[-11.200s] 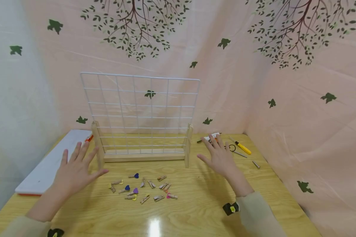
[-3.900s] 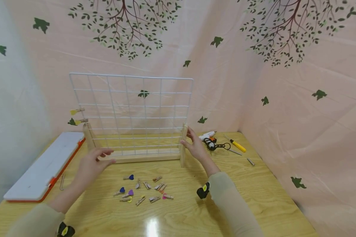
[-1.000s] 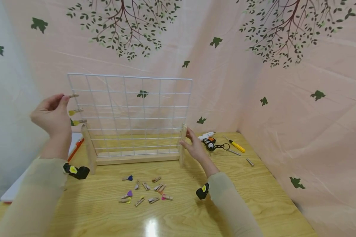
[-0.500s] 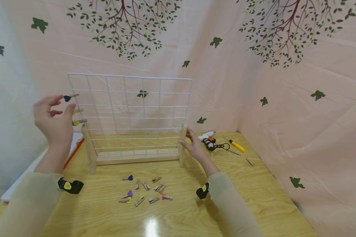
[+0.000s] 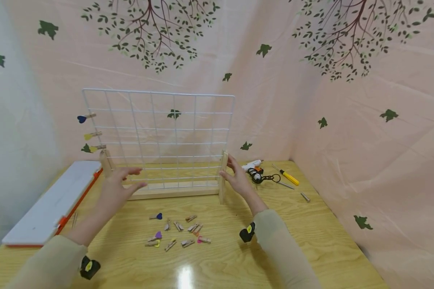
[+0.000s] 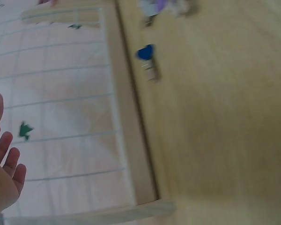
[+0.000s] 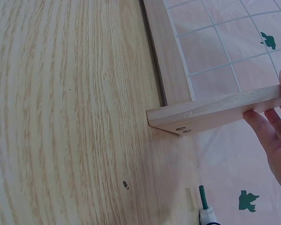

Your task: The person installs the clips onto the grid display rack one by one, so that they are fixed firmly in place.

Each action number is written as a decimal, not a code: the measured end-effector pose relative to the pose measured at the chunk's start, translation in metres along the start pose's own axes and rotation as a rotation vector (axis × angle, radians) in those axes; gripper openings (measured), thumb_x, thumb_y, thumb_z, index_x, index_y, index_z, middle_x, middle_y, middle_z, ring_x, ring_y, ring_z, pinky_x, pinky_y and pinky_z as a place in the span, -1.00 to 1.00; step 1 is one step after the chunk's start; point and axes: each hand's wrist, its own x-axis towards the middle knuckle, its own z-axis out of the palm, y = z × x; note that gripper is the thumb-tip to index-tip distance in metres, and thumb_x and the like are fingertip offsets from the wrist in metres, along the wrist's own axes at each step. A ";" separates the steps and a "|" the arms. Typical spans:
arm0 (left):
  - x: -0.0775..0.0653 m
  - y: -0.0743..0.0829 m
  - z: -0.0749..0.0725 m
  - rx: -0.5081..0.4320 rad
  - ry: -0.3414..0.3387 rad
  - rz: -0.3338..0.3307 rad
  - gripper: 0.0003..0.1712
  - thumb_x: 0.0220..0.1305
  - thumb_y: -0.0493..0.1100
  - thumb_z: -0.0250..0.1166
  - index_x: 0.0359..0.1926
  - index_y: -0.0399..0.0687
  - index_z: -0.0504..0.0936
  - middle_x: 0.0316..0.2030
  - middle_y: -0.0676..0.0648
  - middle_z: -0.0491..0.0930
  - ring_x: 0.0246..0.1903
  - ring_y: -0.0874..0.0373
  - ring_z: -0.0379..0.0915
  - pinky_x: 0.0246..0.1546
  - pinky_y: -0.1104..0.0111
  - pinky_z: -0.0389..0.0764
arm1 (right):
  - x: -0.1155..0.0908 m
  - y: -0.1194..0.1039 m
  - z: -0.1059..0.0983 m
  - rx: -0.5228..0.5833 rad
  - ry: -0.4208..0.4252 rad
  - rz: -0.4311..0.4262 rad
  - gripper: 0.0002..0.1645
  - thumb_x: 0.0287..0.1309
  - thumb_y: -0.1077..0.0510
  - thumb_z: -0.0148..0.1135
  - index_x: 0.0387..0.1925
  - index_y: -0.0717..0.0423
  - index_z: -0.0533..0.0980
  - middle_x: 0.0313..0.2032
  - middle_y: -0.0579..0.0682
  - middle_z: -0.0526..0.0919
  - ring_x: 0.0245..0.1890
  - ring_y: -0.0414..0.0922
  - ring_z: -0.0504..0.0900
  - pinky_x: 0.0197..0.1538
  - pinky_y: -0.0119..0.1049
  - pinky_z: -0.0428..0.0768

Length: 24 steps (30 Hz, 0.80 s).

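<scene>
A white wire grid stands upright in a wooden stand. Clipped to its left edge are a blue-heart clothespin and, below it, two yellow-heart clothespins. My left hand hovers before the stand's lower left, thumb and fingers apart, holding nothing. On the table before the stand lie several small clothespins, among them a blue-heart one, a purple one and a pink one. My right hand grips the stand's right post, thumb on one side and fingers on the other.
A white case with red edging lies at the left. Beyond the right post are a white glue gun with a coiled black cord, a yellow-handled screwdriver and a metal bolt. Printed cloth hangs behind.
My left hand has let go of the blue-heart clothespin, which stays on the grid's left edge, and has come down and right. The right hand has kept its hold on the post.
</scene>
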 end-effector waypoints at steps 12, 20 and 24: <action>-0.043 -0.020 0.054 0.001 -0.467 0.037 -0.62 -0.12 -0.11 0.41 -0.20 -0.14 0.60 -0.28 -0.02 0.58 -0.20 0.02 0.42 -0.15 0.12 0.45 | 0.001 0.002 0.001 -0.029 -0.002 -0.019 -0.20 0.15 0.20 0.11 0.35 0.03 -0.03 0.24 0.13 0.21 0.23 0.06 0.22 0.13 -0.03 0.35; -0.042 -0.019 0.063 0.019 -0.621 0.086 -0.82 -0.04 -0.20 0.34 -0.33 -0.13 0.65 -0.43 0.08 0.54 -0.42 0.26 0.44 -0.39 0.42 0.50 | 0.002 0.002 0.000 -0.032 -0.004 -0.018 -0.19 0.15 0.19 0.11 0.35 0.03 -0.04 0.24 0.13 0.21 0.23 0.06 0.22 0.13 -0.02 0.35; -0.039 -0.020 0.066 0.016 -0.625 0.125 -0.92 -0.05 -0.24 0.34 -0.43 -0.09 0.64 -0.50 0.11 0.55 -0.49 0.33 0.41 -0.46 0.46 0.46 | 0.000 0.002 0.000 -0.032 0.000 -0.008 -0.19 0.15 0.20 0.11 0.35 0.02 -0.04 0.24 0.13 0.21 0.23 0.07 0.21 0.13 0.00 0.34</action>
